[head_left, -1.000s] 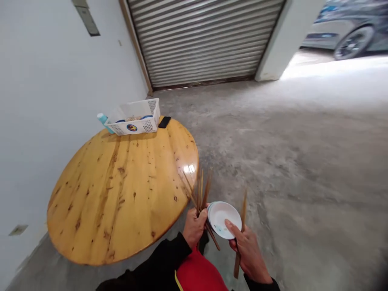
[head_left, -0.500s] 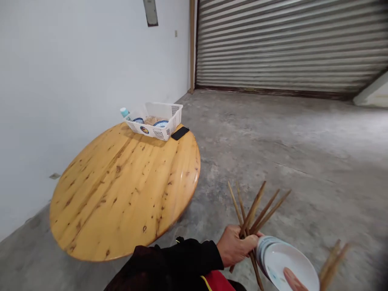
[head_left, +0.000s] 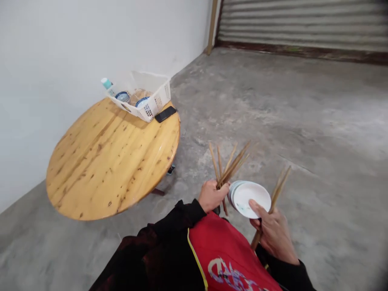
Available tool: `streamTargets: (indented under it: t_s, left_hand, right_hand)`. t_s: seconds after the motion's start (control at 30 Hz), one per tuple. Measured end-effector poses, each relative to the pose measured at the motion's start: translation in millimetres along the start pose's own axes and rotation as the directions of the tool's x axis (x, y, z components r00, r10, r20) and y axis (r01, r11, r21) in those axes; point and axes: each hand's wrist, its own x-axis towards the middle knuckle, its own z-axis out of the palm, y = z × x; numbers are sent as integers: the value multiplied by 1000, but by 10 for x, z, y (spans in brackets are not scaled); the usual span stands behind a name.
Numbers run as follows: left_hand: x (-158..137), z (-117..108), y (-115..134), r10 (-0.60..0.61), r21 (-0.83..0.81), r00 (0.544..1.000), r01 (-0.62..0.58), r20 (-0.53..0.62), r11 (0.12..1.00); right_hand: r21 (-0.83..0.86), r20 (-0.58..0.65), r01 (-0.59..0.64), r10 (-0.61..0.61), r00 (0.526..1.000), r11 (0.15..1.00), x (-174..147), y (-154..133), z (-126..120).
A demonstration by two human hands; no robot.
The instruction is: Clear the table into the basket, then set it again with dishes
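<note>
The left hand [head_left: 214, 197] is closing round a bunch of sticks [head_left: 233, 163], which are fanning up and away from the fist, a few lower ends poking out beneath. Just to its right, the right hand [head_left: 275, 232] is gripping the dishes [head_left: 253, 190], thumb pressing on the top one, and is clasping more chopsticks [head_left: 279, 188] along the far side of the stack. The left fingers are reaching the stack's edge; whether they are also holding it, I cannot tell.

Half a second ago only the right thumb was showing; now that whole hand is coming into sight, and both grips are sitting higher in the view. The left bunch is still staying in its fist, the dishes still tilting between the hands. Below them, the red apron [head_left: 218, 246] is now showing its lettering.

Off to the left of the grips, the table [head_left: 112, 161] is standing well apart, bearing the basket [head_left: 162, 95] and the phone [head_left: 165, 114] beside it. Blue-patterned bowls [head_left: 123, 97] are showing more fully inside the basket than before.
</note>
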Motion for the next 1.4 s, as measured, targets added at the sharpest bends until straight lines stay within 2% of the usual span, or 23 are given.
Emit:
streamTargets:
  t_s: [0.07,0.17,0.3,0.4,0.53,0.63,0.73,0.83,0.93,1.0,1.07,1.13,1.17,1.23,1.3,1.37,1.4]
  left_hand:
    - [123,92,97,40,36,997,-38,-61,999]
    - [297,159,197,0,48,983,9,-182,999]
    - [624,100,294,-51,39,924,71,-379,997]
    - [1017,-21,390,-83,-27,892,80,-444,996]
    - [1719,-264,621,-11,-62,879,-22,-476,998]
    - [2224,-525,881,36,-79,877,-84,-478,993]
    - [2605,-832,1166,55,-108,866,-124,-496,986]
    - [2878,-1167,1416,78,-105,819,-166,-568,980]
    - [3096,-1579,1610,109,-70,740,-206,-664,976]
    - [3226,-1929,1716,116,-20,663,-194,-740,981]
    - [3349,-2340,1809,131,48,560,-161,-818,986]
    - [3472,-2792,1883,154,113,431,-119,-889,986]
    - [3535,-3026,1910,160,137,365,-88,-917,987]
    - [3674,-3490,1935,158,162,241,-2,-957,987]
    - [3838,-3930,1919,131,145,156,87,-979,986]
    - [4036,-4326,1866,61,78,101,169,-993,983]
    - [4149,-4503,1827,15,32,82,213,-997,977]
  right_hand:
    - [-84,38,-38,41,998,996,272,-204,-56]
    - [-180,97,-76,95,991,981,676,-440,-9]
    - [-263,255,-49,119,960,963,1188,-675,307]
    - [-314,335,-29,139,932,949,1614,-863,612]
    - [-382,367,27,125,922,924,2250,-1228,1042]
    - [-400,387,103,66,920,911,2637,-1585,1420]
    - [-397,432,190,0,902,898,2885,-1952,1859]
    - [-390,508,221,9,861,894,3035,-2318,2382]
    - [-383,563,202,55,825,901,3116,-2694,3040]
    - [-371,638,221,74,767,902,3148,-2927,3561]
    - [-334,763,281,83,641,900,3179,-3114,4138]
    - [-278,880,328,102,464,903,3218,-3227,4755]
    - [-258,918,328,124,377,909,3240,-3251,5072]
    - [-241,953,280,171,252,929,3285,-3234,5704]
    - [-287,950,213,248,192,934,3335,-3137,6305]
    - [-339,933,158,310,181,928,3406,-2979,6844]
    - [-356,925,141,327,194,924,3454,-2883,7085]
